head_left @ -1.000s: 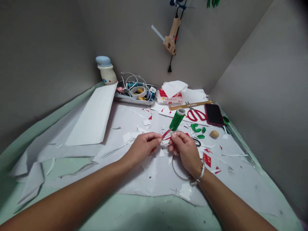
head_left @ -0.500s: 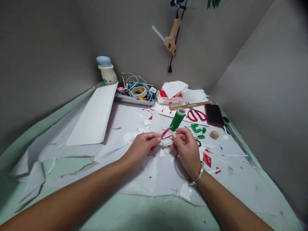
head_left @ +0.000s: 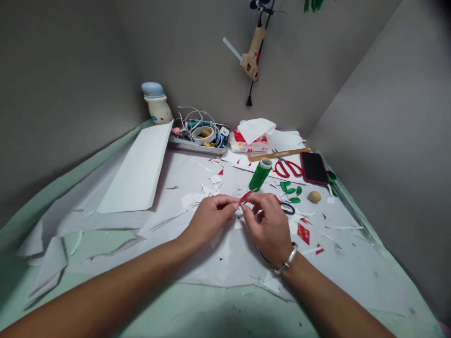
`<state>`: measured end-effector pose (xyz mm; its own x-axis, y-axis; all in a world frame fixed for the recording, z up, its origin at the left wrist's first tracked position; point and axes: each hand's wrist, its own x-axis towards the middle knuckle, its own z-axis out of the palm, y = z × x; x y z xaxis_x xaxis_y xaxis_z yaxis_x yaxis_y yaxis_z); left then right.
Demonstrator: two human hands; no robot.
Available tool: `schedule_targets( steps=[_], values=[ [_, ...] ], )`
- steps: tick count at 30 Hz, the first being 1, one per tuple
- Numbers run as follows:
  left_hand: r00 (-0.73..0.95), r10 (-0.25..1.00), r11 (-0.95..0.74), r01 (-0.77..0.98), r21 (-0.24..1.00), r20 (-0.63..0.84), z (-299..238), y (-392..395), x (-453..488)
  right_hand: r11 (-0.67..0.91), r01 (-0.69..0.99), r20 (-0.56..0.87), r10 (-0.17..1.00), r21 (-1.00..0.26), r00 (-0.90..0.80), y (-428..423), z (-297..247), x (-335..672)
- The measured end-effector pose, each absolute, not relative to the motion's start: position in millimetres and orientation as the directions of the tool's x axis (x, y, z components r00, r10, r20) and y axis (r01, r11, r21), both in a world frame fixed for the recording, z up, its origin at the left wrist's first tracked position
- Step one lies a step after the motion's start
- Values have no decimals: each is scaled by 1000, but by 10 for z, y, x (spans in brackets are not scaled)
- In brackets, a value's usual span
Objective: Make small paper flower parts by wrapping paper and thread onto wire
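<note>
Over the middle of the paper-covered table, my left hand (head_left: pixel 214 213) pinches a narrow red strip (head_left: pixel 246 196) between thumb and forefinger. My right hand (head_left: pixel 269 223), with a silver bangle at the wrist, pinches at the same strip from the other side, so the fingertips of both hands nearly meet. The strip's upper end sticks up between them; its lower end is hidden by my fingers. Just behind stands a green thread spool (head_left: pixel 260 174). Partly covered by my right hand is a pair of black-handled scissors (head_left: pixel 288 208).
Red scissors (head_left: pixel 282 168), a ruler (head_left: pixel 282 154) and a phone (head_left: pixel 314 167) lie at the back right. Green leaf-like pieces (head_left: pixel 291 191) and paper scraps are scattered around. Behind are a metal tray (head_left: pixel 197 148), tissue pack (head_left: pixel 249 142) and bottle (head_left: pixel 158 105); a glue gun (head_left: pixel 252 58) hangs above.
My right hand has moved slightly left and down, and its fingertips have closed in on the red strip beside my left fingers. The black scissors handle shows more.
</note>
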<state>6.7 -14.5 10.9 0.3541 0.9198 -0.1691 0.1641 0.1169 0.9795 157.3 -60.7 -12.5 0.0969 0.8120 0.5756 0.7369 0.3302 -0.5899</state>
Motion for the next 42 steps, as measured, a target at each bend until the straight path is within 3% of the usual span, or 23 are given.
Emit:
schedule_targets(
  steps=[14,42],
  values=[
    [345,934,10,238,971,-94,151,-150,65,297,729,535,838,-617,111,-618,-103,1559],
    [345,933,17,229,973,-98,110,-149,73,284,700,500,858,-655,119,-618,-121,1570]
  ],
)
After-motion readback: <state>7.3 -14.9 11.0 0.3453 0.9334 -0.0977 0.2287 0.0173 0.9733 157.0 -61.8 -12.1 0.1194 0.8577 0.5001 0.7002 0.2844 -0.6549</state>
